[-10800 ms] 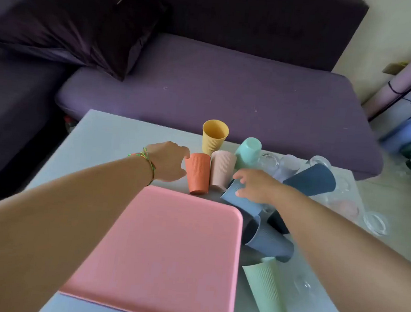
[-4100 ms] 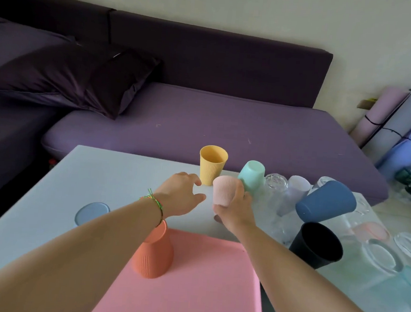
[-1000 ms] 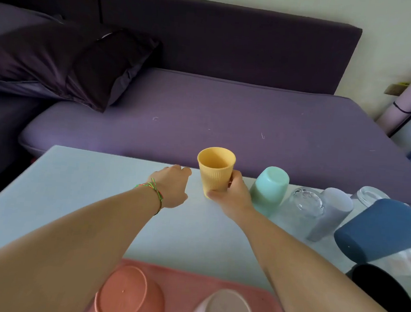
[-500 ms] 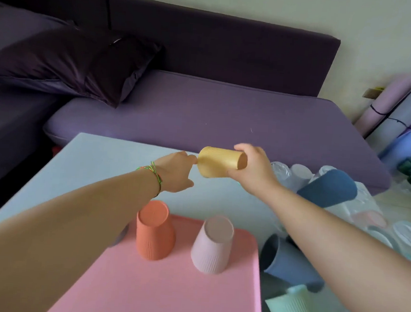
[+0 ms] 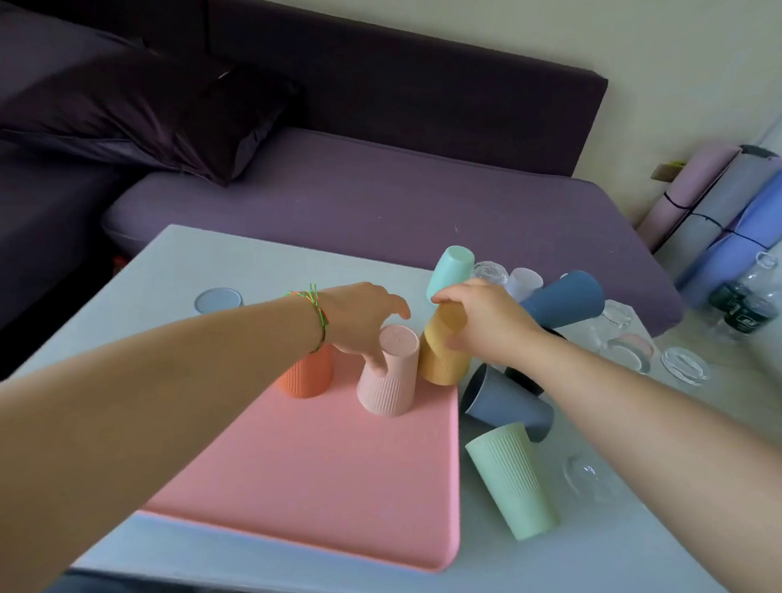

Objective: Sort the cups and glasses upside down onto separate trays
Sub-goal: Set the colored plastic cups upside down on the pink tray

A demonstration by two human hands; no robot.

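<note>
On the pink tray (image 5: 319, 473), three ribbed cups stand upside down along its far edge: an orange cup (image 5: 308, 374), a pale pink cup (image 5: 389, 380) and a yellow cup (image 5: 443, 352). My right hand (image 5: 485, 322) grips the yellow cup from above at the tray's far right corner. My left hand (image 5: 361, 317) hovers over the orange and pink cups with relaxed fingers, one fingertip touching the pink cup's side. A light green cup (image 5: 512, 479) and a grey-blue cup (image 5: 507, 403) lie on their sides right of the tray.
Right of the tray on the white table (image 5: 242, 266) are a mint cup (image 5: 449, 270), a dark blue cup (image 5: 562, 298) and several clear glasses (image 5: 680, 366). A small blue disc (image 5: 218, 300) lies far left. A purple sofa stands behind.
My right hand has turned the yellow cup from sideways in the air to upside down and lowered it onto the tray beside the pink cup. My left hand dropped over the cups.
</note>
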